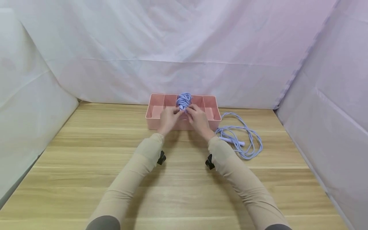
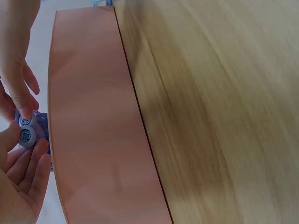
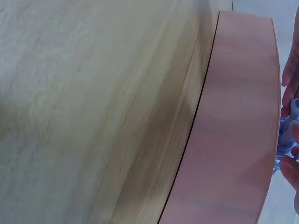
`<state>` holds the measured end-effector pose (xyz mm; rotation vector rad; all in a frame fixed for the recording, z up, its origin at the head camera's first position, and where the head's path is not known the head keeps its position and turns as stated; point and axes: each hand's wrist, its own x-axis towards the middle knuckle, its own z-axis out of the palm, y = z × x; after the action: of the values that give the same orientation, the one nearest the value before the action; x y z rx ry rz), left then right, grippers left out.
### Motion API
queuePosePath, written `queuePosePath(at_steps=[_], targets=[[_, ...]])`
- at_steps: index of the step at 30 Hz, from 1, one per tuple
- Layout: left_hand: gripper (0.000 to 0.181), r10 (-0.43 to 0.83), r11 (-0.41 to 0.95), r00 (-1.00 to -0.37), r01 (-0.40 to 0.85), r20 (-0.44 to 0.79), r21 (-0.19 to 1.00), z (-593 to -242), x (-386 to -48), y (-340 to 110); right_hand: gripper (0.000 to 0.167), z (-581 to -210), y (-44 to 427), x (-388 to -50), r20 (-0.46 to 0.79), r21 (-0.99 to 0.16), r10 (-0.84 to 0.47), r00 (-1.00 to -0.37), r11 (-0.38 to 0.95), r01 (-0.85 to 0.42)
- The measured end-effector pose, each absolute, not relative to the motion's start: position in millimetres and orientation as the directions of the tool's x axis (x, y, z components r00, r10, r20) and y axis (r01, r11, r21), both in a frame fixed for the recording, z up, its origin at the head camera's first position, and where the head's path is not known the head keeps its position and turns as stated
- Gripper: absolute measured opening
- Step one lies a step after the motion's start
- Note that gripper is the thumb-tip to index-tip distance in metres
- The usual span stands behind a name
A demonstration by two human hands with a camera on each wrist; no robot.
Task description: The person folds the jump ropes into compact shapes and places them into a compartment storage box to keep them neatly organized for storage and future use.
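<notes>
A light blue jump rope (image 1: 184,100), wound into a bundle, is over the middle compartments of a pink divided box (image 1: 155,123). My left hand (image 1: 169,118) pinches the bundle's near end from the left. From the right, my right hand (image 1: 198,119) pinches the same end, its fingers close to the left hand's. The left wrist view shows two round handle ends (image 2: 27,135) side by side between the fingers of both hands. Only part of the bundle (image 3: 286,137) shows past the box's rim in the right wrist view. Whether it touches the compartment floor is hidden.
A second light blue jump rope (image 1: 253,143) lies loosely coiled on the wooden table (image 1: 184,191), right of the box, with one pale handle (image 1: 232,140) showing. White cloth (image 1: 184,48) hangs behind the box and along both sides.
</notes>
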<state>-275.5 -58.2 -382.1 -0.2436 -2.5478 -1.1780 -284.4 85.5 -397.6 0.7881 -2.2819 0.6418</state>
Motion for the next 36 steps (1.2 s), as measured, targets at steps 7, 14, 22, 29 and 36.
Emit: queuePosePath(at_steps=[7, 14, 22, 29, 36], targets=[[0.019, 0.053, 0.772, -0.913, 0.294, 0.404, 0.563, -389, -278, -60, 0.013, -398, 84, -286, 0.628, -0.186, -0.391, -0.673, 0.764, -0.617], [0.028, 0.108, 0.864, -0.865, 0.325, 0.490, 0.384, -396, -279, -63, 0.016, -399, 84, -286, 0.594, -0.119, -0.420, -0.686, 0.798, -0.591], [0.062, 0.317, 0.822, -0.835, 0.478, 0.450, 0.308, -397, -290, -72, 0.021, -392, 85, -294, 0.408, -0.082, -0.560, -0.721, 0.764, -0.640], [0.053, 0.426, 0.845, -0.850, 0.496, 0.310, 0.200, -392, -291, -74, 0.037, -387, 85, -298, 0.199, -0.121, -0.558, -0.806, 0.802, -0.585], [0.042, 0.415, 0.885, -0.888, 0.445, 0.200, 0.140, -390, -295, -68, 0.045, -389, 78, -303, 0.079, -0.083, -0.514, -0.854, 0.850, -0.520]])
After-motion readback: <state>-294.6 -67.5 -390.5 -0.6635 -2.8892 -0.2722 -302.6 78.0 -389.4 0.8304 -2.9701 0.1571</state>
